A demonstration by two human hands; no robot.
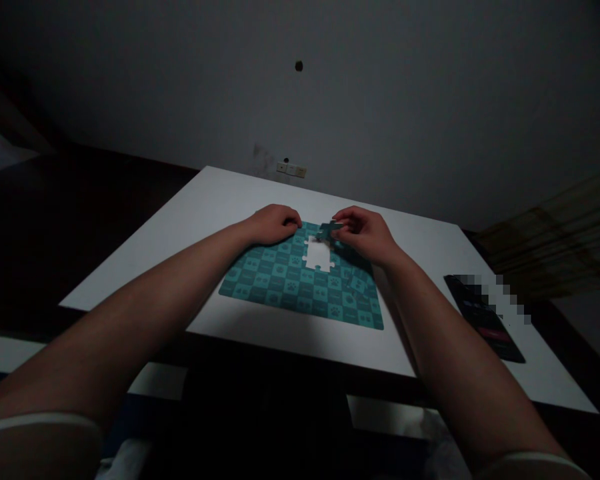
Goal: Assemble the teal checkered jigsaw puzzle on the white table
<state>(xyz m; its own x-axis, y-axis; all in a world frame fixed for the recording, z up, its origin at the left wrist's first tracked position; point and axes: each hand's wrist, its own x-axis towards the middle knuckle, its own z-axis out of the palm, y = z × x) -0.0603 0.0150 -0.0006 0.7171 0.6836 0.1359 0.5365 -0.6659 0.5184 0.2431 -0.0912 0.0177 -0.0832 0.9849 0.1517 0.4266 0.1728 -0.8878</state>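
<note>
A teal jigsaw puzzle [270,273] with a checkered pattern of paw prints and other small marks lies flat on the white table. Toward its far middle is a white gap with jigsaw-shaped edges. My right hand [363,230] pinches a dark teal puzzle piece [329,231] between thumb and fingers, tilted just above the gap's far right corner. My left hand [275,224] rests palm down on the puzzle's far left edge, fingers loosely bent and holding nothing that I can see. Another puzzle piece [359,282] seems to lie askew on the puzzle's right part.
On the table [155,247], a dark flat packet [485,320], partly pixelated, lies to the right of my right forearm. The table's far edge is close to a grey wall with a socket panel [291,169]. A patterned curtain [555,227] hangs at right.
</note>
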